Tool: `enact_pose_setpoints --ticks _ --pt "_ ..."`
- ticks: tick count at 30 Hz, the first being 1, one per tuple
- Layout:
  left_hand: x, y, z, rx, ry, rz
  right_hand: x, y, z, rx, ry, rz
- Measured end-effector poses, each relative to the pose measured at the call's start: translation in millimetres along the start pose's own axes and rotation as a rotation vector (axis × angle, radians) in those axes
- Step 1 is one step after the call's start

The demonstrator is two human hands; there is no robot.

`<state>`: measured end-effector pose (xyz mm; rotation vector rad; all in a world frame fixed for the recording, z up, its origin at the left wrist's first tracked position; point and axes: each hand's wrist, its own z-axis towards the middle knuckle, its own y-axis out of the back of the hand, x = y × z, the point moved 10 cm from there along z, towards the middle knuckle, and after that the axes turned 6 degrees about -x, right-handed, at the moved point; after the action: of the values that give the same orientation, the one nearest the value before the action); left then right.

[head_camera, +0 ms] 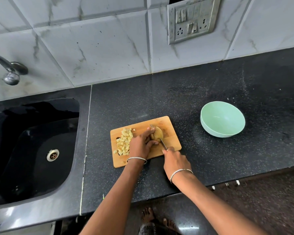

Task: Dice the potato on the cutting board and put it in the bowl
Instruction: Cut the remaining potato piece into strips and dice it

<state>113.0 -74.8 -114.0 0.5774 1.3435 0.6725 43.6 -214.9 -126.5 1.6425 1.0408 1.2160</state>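
Note:
A wooden cutting board (171, 141) lies on the dark counter. A pile of pale potato cubes (124, 140) covers its left part. A potato piece (157, 134) sits near the board's middle, and my left hand (141, 143) holds it with curled fingers. My right hand (174, 160) grips the handle of a knife (163, 143), whose blade runs across the potato piece. A mint green bowl (222, 119) stands to the right of the board with nothing visible in it.
A black sink (32, 150) with a metal drain lies to the left, with a tap (8, 68) above it. The tiled wall holds a switch and socket plate (192, 19). The counter's front edge runs just below my wrists.

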Motion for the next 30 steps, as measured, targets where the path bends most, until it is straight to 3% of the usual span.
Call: enact_pose_setpoints --ticks 12,17,25,30 --pt "2 1 -1 0.024 0.041 -0.017 -1 13 -11 -0.044 0.001 0.025" --pt "-10 1 -6 0.047 -0.028 0.098 4 13 -9 -0.059 -0.021 0.07" --pt "-31 -1 -6 0.01 -0.064 0.082 3 27 -7 -0.093 -0.022 0.205" --pt "-31 -16 3 0.094 -0.024 0.194 -18 31 -7 -0.121 -0.067 0.24"
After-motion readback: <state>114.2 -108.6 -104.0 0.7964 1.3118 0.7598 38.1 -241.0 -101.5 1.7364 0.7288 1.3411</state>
